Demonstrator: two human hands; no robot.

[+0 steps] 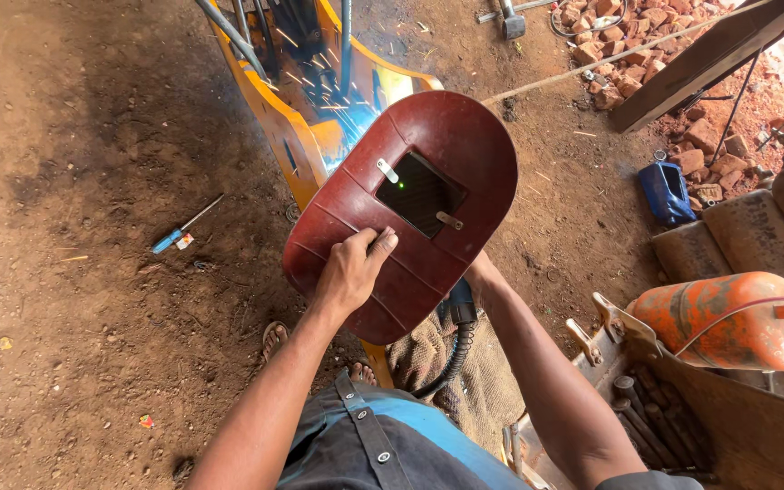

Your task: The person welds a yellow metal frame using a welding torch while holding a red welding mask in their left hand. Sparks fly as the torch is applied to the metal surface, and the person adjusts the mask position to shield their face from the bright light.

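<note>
My left hand grips a dark red hand-held welding shield from behind, holding it up in front of me. Its dark glass window shows a small green dot of light. My right hand is mostly hidden behind the shield's lower right edge; a black ribbed cable runs down from there, so it seems to hold a welding holder that I cannot see. Beyond the shield lies a yellow metal frame lit blue-white, with sparks scattered over it.
A blue-handled screwdriver lies on the dirt floor to the left. An orange gas cylinder and metal parts sit at the right, a blue can and broken bricks behind. Sacking lies by my sandalled feet.
</note>
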